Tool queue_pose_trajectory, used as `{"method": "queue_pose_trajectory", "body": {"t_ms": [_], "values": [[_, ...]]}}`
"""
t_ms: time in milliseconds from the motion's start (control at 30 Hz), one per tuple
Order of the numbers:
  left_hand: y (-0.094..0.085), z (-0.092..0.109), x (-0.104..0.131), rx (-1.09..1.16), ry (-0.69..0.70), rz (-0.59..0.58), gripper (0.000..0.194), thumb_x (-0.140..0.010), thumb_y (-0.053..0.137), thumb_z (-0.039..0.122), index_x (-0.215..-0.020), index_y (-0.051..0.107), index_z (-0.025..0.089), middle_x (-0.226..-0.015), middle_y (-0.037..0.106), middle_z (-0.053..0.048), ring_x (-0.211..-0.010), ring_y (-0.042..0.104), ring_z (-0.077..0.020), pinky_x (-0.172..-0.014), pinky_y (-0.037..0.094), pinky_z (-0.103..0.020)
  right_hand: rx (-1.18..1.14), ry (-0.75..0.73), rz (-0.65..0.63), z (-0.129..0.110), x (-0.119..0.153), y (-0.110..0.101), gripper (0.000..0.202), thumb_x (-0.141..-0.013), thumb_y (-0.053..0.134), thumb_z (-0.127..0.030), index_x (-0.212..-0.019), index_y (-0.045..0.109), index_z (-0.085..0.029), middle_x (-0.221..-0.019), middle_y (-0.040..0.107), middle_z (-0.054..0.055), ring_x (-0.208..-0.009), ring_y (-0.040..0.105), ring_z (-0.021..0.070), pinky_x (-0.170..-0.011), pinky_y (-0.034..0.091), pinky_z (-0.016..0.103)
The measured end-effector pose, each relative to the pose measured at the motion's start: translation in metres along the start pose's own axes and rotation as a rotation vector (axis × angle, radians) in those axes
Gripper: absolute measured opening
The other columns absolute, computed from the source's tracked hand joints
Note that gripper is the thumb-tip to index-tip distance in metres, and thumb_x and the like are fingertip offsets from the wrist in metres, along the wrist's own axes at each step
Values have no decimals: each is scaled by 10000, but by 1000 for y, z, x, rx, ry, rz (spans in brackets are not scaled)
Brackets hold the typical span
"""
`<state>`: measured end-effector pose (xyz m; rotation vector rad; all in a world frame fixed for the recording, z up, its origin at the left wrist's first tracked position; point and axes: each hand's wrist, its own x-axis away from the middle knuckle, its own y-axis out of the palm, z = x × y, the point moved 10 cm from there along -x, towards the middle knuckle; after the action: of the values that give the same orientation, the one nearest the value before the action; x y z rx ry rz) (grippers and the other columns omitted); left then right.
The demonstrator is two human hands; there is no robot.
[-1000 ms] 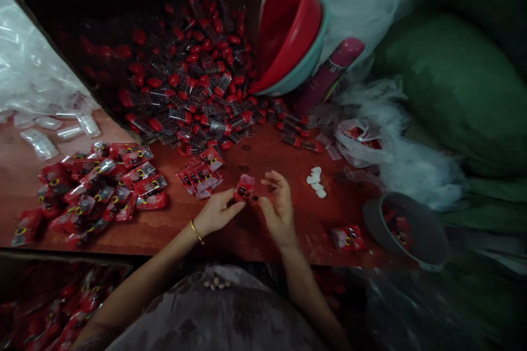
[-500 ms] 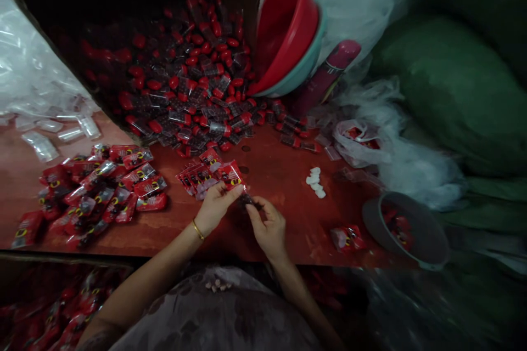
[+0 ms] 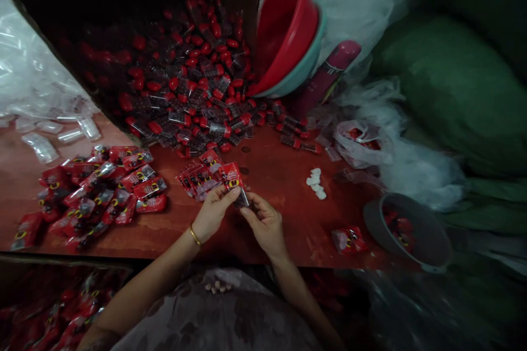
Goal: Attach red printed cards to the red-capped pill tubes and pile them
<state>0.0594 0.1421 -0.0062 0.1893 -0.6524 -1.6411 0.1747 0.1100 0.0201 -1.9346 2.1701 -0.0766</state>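
Between my hands is a small red printed packet (image 3: 232,174) with a dark, clear-sided lower part. My left hand (image 3: 214,209) pinches it at its left side, thumb on top. The fingers of my right hand (image 3: 264,224) close on its lower right end. What exactly sits inside the packet is too dark to make out. Just left of it, a row of flat red printed packets (image 3: 195,178) lies overlapped on the reddish table (image 3: 284,186). Farther left is a heap of filled red packets (image 3: 107,192).
A tipped cardboard box (image 3: 53,27) spills red-capped clear tubes (image 3: 197,98) at the back. Red basin (image 3: 284,27), pink spray can (image 3: 329,74) and plastic bag (image 3: 362,142) stand right of it. White pieces (image 3: 315,183), a packet (image 3: 348,239) and a grey bowl (image 3: 411,241) lie nearer.
My right hand has shifted slightly left and down along the packet. More of the packet's dark lower part shows between my hands. Other things stay where they were.
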Motion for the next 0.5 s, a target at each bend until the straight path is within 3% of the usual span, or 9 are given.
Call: {"method": "queue_pose_trajectory", "body": {"t_ms": [200, 300, 400, 433, 500], "values": [[-8, -21, 7, 4, -77, 2, 324, -601, 772, 434, -745, 691, 155, -699, 685, -5, -645, 589, -104, -669, 472, -231, 31, -7, 95, 10, -3, 0, 127, -749, 654, -318, -766, 626, -195, -665, 645, -23, -598, 590, 124, -579, 489, 224], [-22, -24, 9, 32, -160, 41, 368, -564, 791, 445, -754, 672, 154, -715, 697, -13, -661, 627, -132, -672, 506, -260, 164, -93, 59, 3, -12, 12, 196, -775, 634, -378, -706, 609, -197, -615, 618, -23, -559, 563, 121, -556, 470, 227], [-51, 5, 12, 10, -151, 124, 340, -587, 788, 411, -773, 648, 163, -842, 732, -46, -799, 673, -192, -793, 518, -329, 466, -307, -18, -16, -41, 14, 248, -803, 603, -435, -833, 649, -194, -787, 680, 46, -759, 608, 184, -737, 481, 311], [-67, 22, 14, 9, -123, 171, 314, -622, 764, 415, -765, 629, 170, -897, 735, -56, -861, 674, -213, -851, 502, -366, 602, -364, 5, -19, -58, 5, 293, -807, 590, -456, -908, 653, -188, -902, 686, 84, -875, 599, 224, -821, 457, 363], [-116, 66, 23, -50, 9, 351, 287, -664, 718, 442, -769, 592, 206, -919, 741, -24, -929, 665, -219, -914, 470, -401, 831, -349, 110, -13, -101, -31, 360, -853, 508, -453, -1026, 632, -163, -1080, 640, 141, -997, 556, 270, -890, 417, 424]]}}
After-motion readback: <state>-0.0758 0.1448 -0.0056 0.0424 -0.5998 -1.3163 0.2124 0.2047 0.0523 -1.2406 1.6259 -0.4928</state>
